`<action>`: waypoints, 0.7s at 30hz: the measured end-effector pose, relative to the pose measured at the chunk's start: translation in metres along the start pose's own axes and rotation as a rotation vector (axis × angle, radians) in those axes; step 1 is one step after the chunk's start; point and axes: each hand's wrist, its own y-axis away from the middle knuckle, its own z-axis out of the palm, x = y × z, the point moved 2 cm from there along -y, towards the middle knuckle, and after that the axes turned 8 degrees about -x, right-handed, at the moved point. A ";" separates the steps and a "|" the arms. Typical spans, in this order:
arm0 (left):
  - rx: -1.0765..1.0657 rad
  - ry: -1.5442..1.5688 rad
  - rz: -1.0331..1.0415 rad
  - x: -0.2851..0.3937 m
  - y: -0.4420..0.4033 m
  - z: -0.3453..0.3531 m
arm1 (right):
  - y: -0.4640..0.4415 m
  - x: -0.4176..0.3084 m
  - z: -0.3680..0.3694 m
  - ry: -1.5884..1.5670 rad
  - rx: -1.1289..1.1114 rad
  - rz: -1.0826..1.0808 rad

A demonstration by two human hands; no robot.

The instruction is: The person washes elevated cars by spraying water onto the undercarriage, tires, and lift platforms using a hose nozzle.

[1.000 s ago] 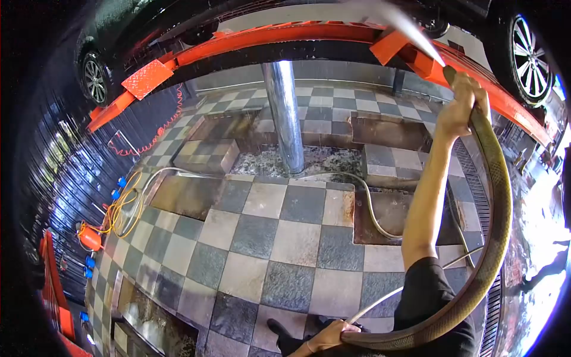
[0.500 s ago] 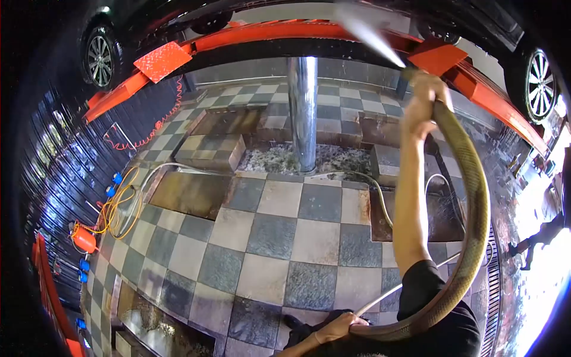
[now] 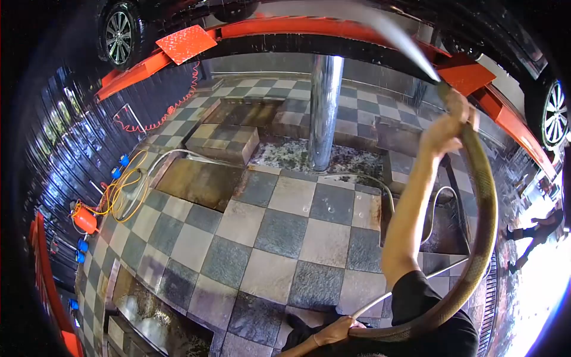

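Observation:
My right hand [image 3: 447, 126] is raised at the upper right, closed around the nozzle end of a thick olive-tan hose [image 3: 489, 220]. A white jet of water [image 3: 410, 49] shoots from it, up and to the left, toward the underside of a dark car [image 3: 172, 15] raised overhead. The hose bends in a wide loop down past my right arm. Low in the view, my left hand [image 3: 336, 331] is wrapped around its lower part, where a thinner pale hose [image 3: 380, 299] leads off. Part of the nozzle is hidden by my fingers.
Red lift arms [image 3: 285, 27] carry the car above a shiny metal column [image 3: 325, 113]. Recessed pits [image 3: 196, 181] and a raised tiled block [image 3: 223, 143] break up the wet checkered floor. Coiled yellow hose [image 3: 128, 196] and an orange canister [image 3: 85, 219] lie left. A person [image 3: 538, 232] is at far right.
My view has shifted, so the column and lift sit further right. My right hand appears further right and slightly lower, with the jet still running. Both hands keep their hold.

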 end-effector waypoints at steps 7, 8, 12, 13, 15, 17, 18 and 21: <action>-0.030 -0.105 -0.114 0.007 -0.019 -0.001 | 0.000 0.010 0.012 -0.274 0.090 0.011; -0.055 -0.087 -0.148 0.008 -0.024 0.000 | 0.013 0.008 0.029 -0.534 -0.035 -0.121; -0.130 -0.080 -0.157 -0.001 -0.047 0.007 | 0.048 -0.011 0.048 -0.810 -0.417 -0.120; -0.030 -0.074 -0.142 0.014 -0.045 0.006 | 0.047 -0.014 0.041 -0.831 -0.465 -0.116; 0.091 -0.081 -0.118 0.021 -0.050 -0.002 | 0.023 0.009 0.013 -0.671 -0.335 -0.085; 0.098 -0.150 -0.055 0.009 -0.053 0.001 | -0.008 0.031 -0.026 -0.377 -0.104 -0.103; -0.026 -0.031 -0.136 -0.010 -0.054 0.005 | -0.018 0.039 -0.041 -0.319 0.034 -0.104; -0.039 -0.165 -0.144 0.007 -0.058 0.000 | -0.019 0.048 -0.058 -0.407 0.109 -0.117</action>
